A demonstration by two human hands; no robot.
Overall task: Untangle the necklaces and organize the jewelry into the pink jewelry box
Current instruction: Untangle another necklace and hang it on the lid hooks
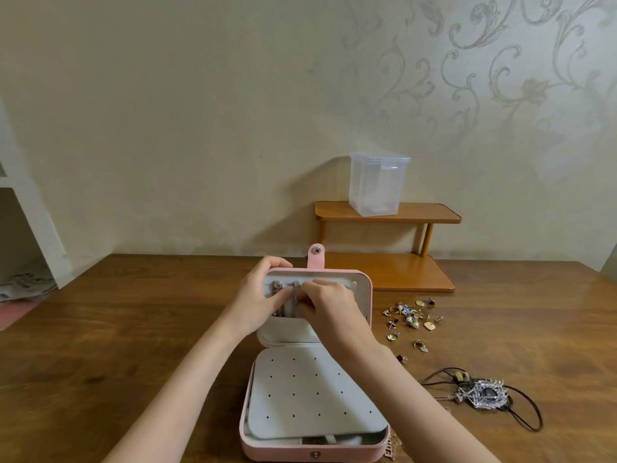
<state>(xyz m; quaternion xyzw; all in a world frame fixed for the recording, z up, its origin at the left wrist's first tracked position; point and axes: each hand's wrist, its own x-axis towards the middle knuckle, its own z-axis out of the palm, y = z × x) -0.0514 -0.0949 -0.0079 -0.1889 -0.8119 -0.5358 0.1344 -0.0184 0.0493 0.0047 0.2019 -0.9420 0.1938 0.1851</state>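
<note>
Pink box point(365, 295) lies open on a wooden table point(133, 329), its lid upright at the far side and its base nearest the person. A grey perforated panel point(310, 396) covers the base.

Both hands work at the inside of the lid. The left hand point(258, 295) curls its fingers over the lid's top-left edge, steadying it, with the thumb by the hooks. The right hand point(329, 304) has its fingertips bunched in a pinch on a thin chain point(295, 290) hanging from a hook. A second chain point(276, 289) hangs just left of it, above the lid pocket.

Right of the box lie scattered earrings point(409, 319). Nearer the person, still right of the box, sits a tangle of cord necklaces with a large silver pendant point(485, 394).

The step in hand looks like seating a necklace on its hook. To do it well, keep the lid braced, loop the chain fully behind the hook, then feed the loose end into the pocket so it cannot cross its neighbour.
</note>
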